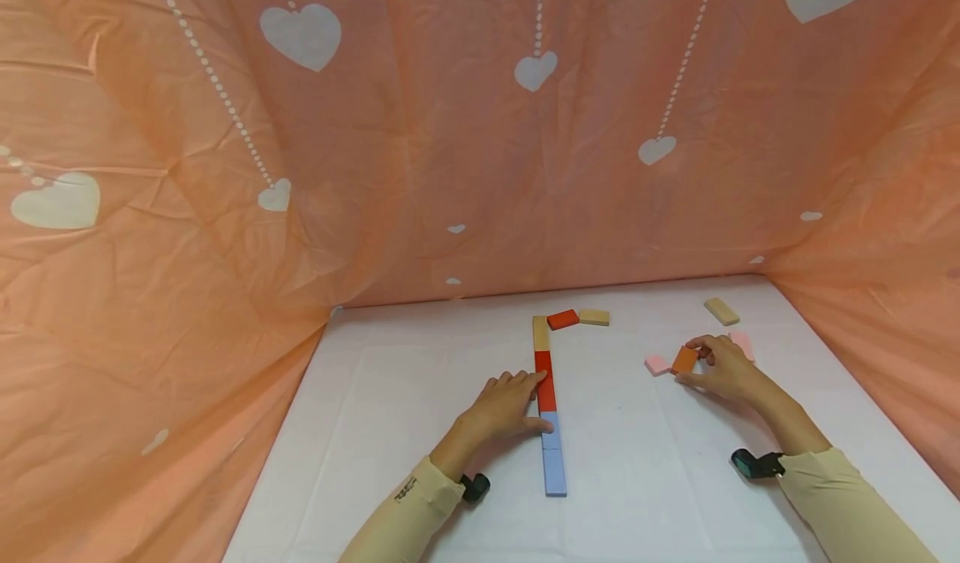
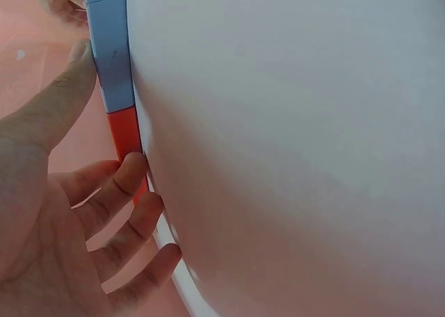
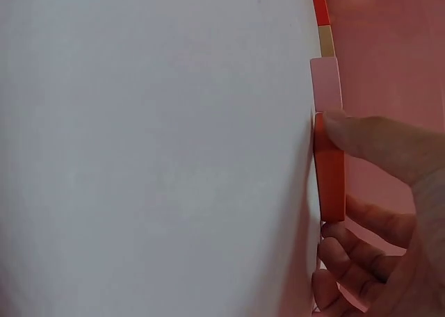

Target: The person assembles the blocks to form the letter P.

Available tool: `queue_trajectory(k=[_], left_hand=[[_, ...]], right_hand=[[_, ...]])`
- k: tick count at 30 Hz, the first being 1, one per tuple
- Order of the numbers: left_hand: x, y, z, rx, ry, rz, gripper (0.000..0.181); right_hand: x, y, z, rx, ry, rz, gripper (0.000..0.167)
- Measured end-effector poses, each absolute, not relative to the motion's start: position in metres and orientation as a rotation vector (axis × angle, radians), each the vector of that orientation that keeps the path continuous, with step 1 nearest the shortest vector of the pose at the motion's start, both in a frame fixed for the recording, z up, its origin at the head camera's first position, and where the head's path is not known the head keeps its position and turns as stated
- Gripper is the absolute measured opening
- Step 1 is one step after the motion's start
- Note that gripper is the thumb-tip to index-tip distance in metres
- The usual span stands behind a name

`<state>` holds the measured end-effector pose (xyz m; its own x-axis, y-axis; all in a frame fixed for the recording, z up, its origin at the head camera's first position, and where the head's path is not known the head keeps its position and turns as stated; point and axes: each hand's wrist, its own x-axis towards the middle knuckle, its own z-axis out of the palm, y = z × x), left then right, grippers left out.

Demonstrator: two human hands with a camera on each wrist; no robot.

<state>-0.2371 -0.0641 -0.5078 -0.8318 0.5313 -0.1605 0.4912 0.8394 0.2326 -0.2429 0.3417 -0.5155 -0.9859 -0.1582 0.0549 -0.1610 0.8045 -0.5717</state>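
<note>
An orange block point(image 1: 685, 360) is pinched between the thumb and fingers of my right hand point(image 1: 723, 369), also seen in the right wrist view, where the orange block point(image 3: 330, 171) lies beside a pink block point(image 3: 326, 85). My left hand point(image 1: 504, 404) rests along a straight column of blocks, its fingers relaxed and spread; the fingertips touch a red block point(image 1: 547, 389) and the thumb a blue block point(image 1: 551, 431). Another blue block point(image 1: 555, 472) ends the column nearest me, and a wooden block point(image 1: 541, 334) tops it. In the left wrist view the thumb touches the blue block point(image 2: 111, 56).
Right of the column's far end lie a red block point(image 1: 563, 319) and a wooden block point(image 1: 594, 317). A small pink block point(image 1: 657, 365), another pink block point(image 1: 742, 345) and a wooden block point(image 1: 722, 311) lie around my right hand. An orange curtain point(image 1: 480, 171) surrounds the white table point(image 1: 420, 338).
</note>
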Motion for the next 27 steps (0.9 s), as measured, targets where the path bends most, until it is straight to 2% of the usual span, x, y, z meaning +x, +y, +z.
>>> queue_trajectory(k=[17,27], left_hand=[[-0.235,-0.064,-0.506,0.797,2.803,0.252,0.094],[-0.237,-0.065,-0.508,0.801,2.804,0.262,0.094]], right_hand=[[-0.249,0.34,-0.514,0.295,-2.872,0.988,0.063],[-0.265,0.323,-0.507,0.299,-2.867,1.038,0.065]])
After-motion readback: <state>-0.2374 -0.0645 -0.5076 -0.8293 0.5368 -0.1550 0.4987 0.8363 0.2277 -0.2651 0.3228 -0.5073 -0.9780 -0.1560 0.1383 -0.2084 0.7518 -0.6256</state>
